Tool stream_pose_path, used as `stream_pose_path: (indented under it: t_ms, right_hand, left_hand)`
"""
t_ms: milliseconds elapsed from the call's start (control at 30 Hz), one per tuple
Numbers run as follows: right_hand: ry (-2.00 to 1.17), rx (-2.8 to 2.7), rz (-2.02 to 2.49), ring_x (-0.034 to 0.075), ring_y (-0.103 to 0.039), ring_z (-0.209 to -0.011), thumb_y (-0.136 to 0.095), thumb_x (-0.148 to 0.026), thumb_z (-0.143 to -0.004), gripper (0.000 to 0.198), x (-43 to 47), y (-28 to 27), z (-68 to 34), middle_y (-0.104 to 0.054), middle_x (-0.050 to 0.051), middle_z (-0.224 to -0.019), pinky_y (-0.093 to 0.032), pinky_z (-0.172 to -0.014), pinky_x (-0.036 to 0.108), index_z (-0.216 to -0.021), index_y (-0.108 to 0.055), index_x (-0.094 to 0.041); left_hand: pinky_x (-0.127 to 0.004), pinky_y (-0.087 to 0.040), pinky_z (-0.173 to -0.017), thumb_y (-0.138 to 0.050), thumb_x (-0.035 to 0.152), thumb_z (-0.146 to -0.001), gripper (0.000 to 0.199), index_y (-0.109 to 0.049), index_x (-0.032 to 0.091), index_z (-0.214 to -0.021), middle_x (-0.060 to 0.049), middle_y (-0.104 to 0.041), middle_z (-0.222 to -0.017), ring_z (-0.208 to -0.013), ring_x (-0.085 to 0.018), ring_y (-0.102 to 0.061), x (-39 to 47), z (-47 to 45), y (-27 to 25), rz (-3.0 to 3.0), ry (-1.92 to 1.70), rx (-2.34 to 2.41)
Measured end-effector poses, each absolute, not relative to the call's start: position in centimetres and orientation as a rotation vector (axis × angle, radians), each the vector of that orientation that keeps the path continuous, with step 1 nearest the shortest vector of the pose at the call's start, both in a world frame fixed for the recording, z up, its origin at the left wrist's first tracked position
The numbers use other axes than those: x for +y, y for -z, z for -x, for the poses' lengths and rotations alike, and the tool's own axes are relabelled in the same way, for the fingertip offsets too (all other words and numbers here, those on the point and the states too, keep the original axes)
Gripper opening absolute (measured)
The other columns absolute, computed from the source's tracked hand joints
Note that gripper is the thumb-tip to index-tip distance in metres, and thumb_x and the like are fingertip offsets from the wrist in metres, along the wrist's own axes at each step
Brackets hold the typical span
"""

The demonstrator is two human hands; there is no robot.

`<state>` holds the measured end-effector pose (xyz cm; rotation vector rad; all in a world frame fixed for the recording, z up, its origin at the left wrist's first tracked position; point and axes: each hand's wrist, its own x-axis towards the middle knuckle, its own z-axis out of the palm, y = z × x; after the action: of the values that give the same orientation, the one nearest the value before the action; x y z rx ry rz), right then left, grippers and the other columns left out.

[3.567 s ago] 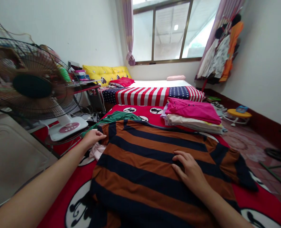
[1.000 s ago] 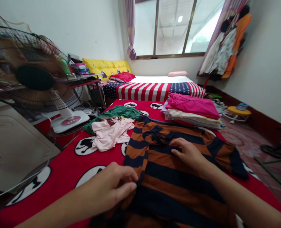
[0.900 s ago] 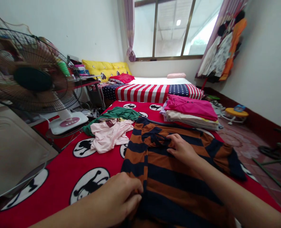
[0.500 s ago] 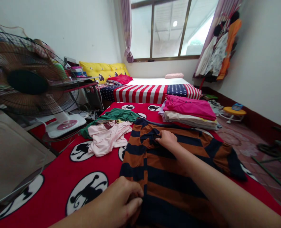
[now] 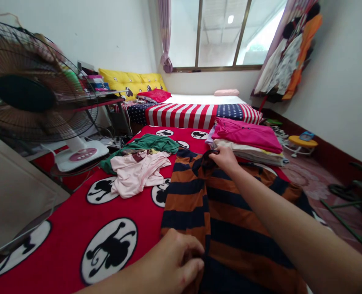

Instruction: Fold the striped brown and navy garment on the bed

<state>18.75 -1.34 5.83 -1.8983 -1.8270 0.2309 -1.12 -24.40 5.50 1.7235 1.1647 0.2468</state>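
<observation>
At your far left, a fan [image 5: 24,93] stands beyond the left edge of the red blanket [image 5: 63,241]. Near that edge, towards the far left corner, a green garment [image 5: 156,142] and a pale pink garment [image 5: 138,173] lie loose, the pink one overlapping the green.

Your left hand [image 5: 176,261] is at the blanket's near edge, fingers curled against the striped shirt [image 5: 230,216]; you can't tell from here whether they pinch the cloth or only press it. The shirt lies spread from the middle of the blanket to its right edge, its left side apparently doubled over in a strip. Your right hand [image 5: 225,158] is at the shirt's far end, thumb and fingertips closed on a dark bunch of its cloth; collar or sleeve, you can't be sure.

The step in hand looks like folding in that left side. The next move seems to call for laying the bunched part flat and straight along the strip, your left hand steadying the near end.

By the far right corner sits a folded stack [image 5: 248,136], bright pink on top.

You can read no brand or label: the boxes [image 5: 99,83] behind the fan are too small, and the blanket's roundels show figures, not words.
</observation>
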Motion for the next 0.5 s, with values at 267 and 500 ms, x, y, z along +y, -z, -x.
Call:
stream_pose_path:
  t_ms: [267,500]
  right_hand:
    - [-0.183,-1.626,1.8,0.026,-0.061,-0.094,-0.047,-0.05,-0.085,0.039,-4.4,1.1,-20.2,-0.063,0.011,-0.107,-0.046,-0.076,0.035,-0.103,-0.063,-0.02]
    - [-0.182,-1.558,1.523,0.023,-0.062,-0.085,-0.053,-0.031,-0.077,0.018,-4.2,1.9,-20.8,-0.066,0.008,-0.09,-0.047,-0.079,0.035,-0.084,-0.064,-0.019]
  left_hand:
    - [-0.02,-0.04,-0.056,-0.053,0.034,-0.085,0.022,-0.071,0.022,-0.088,0.0,-0.066,-0.065,-0.06,-0.014,-0.06,-20.7,-0.1,-8.5,-2.078,-0.164,0.972]
    - [-0.035,-0.036,-0.103,-0.04,0.015,-0.088,0.046,-0.046,0.012,-0.134,-0.017,-0.047,-0.137,-0.124,-0.025,-0.047,-8.9,-2.9,-3.3,-2.434,-0.619,1.698]
